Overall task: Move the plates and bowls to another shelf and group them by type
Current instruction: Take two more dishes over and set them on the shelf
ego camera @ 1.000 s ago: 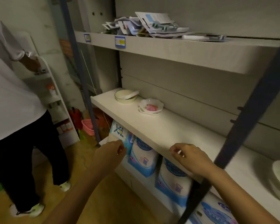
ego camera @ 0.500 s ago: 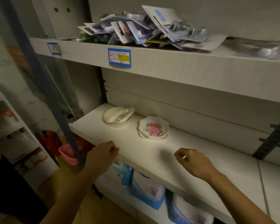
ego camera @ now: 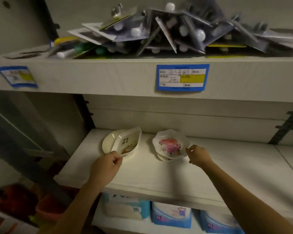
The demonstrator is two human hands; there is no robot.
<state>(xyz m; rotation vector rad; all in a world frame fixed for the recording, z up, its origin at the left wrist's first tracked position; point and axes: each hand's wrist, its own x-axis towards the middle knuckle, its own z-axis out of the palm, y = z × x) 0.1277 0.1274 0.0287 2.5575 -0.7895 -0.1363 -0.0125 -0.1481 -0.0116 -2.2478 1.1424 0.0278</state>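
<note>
On the middle shelf (ego camera: 167, 171) two groups of dishes stand near the back wall. To the left, a leaf-shaped dish with a brown print (ego camera: 128, 142) lies tilted inside a round cream bowl (ego camera: 108, 141). My left hand (ego camera: 107, 164) pinches the near rim of the leaf-shaped dish. To the right sits a small scalloped dish with a pink flower (ego camera: 170, 145), stacked on another like it. My right hand (ego camera: 197, 155) grips the top flower dish at its right edge.
The upper shelf (ego camera: 108, 75) carries a heap of blister packs (ego camera: 167, 31) and two blue price labels. Blue and white packs (ego camera: 171, 215) fill the shelf below. A dark upright post (ego camera: 286, 124) runs at the right; red items (ego camera: 15, 200) lie low at the left.
The view has moved in close to the dishes. Both hands have left the shelf's front edge and reached forward: the left took hold of the leaf-shaped dish, the right the flower dish.
</note>
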